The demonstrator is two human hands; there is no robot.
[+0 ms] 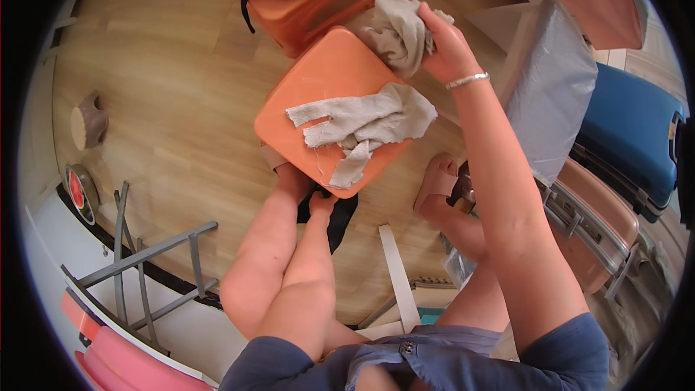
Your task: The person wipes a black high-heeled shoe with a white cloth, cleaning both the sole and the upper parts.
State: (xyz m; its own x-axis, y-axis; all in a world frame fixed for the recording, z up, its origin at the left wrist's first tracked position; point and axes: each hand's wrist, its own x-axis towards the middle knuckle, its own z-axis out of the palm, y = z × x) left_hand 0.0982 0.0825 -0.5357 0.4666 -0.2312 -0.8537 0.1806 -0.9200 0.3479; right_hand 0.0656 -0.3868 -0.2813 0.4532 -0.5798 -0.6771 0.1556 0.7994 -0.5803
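Beige cloth (399, 36), right hand (450, 54) partly hidden, left hand (323, 205) unclear

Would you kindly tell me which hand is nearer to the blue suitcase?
The right hand: it holds a bunched cloth, left of the blue suitcase. The left hand is much farther left, at the near corner of the front stool.
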